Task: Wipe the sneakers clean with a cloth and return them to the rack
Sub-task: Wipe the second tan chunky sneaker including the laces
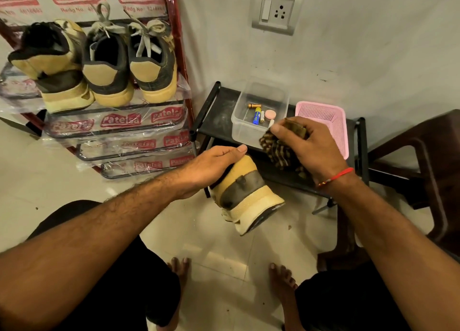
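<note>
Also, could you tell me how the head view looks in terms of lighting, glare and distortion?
Head view: warm, dim yellowish light; wide-angle lens bends the rack and wall socket near the edges; glare on the rack's plastic wrap and floor tiles; the left hand, sneaker, right hand and cloth stay fairly sharp.

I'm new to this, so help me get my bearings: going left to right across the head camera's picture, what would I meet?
Shoe rack with three sneakers → left hand gripping a sneaker → clear box → right hand gripping the cloth → pink basket → brown chair.
</note>
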`<action>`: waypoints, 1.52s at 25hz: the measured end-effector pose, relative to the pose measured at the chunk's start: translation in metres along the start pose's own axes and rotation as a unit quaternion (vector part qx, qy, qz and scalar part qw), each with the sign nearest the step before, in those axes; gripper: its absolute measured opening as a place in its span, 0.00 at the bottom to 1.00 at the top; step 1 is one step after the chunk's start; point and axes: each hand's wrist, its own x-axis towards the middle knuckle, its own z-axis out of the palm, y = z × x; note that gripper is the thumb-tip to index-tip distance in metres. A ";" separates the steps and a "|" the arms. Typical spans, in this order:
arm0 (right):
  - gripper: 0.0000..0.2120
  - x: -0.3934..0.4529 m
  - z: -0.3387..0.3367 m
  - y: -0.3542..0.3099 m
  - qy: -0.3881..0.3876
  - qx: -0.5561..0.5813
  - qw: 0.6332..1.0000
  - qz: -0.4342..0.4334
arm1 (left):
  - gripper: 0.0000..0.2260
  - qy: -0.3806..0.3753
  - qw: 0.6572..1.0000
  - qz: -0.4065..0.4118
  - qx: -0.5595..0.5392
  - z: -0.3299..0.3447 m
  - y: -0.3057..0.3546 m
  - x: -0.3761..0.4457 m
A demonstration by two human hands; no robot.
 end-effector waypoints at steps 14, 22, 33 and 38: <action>0.14 -0.032 0.025 -0.020 -0.169 -0.224 0.917 -0.284 | 0.19 0.129 0.990 0.061 0.005 0.007 0.011 -0.003; 0.12 -0.027 0.020 -0.017 -0.105 -0.211 0.940 -0.249 | 0.14 0.128 0.988 0.079 0.034 0.012 0.007 -0.007; 0.11 -0.025 0.015 -0.027 -0.117 -0.069 0.963 -0.232 | 0.14 0.104 0.990 0.096 0.023 0.009 0.011 -0.012; 0.10 -0.015 0.011 -0.016 -0.098 -0.098 0.972 -0.190 | 0.17 0.115 0.988 0.102 0.001 0.008 0.013 -0.013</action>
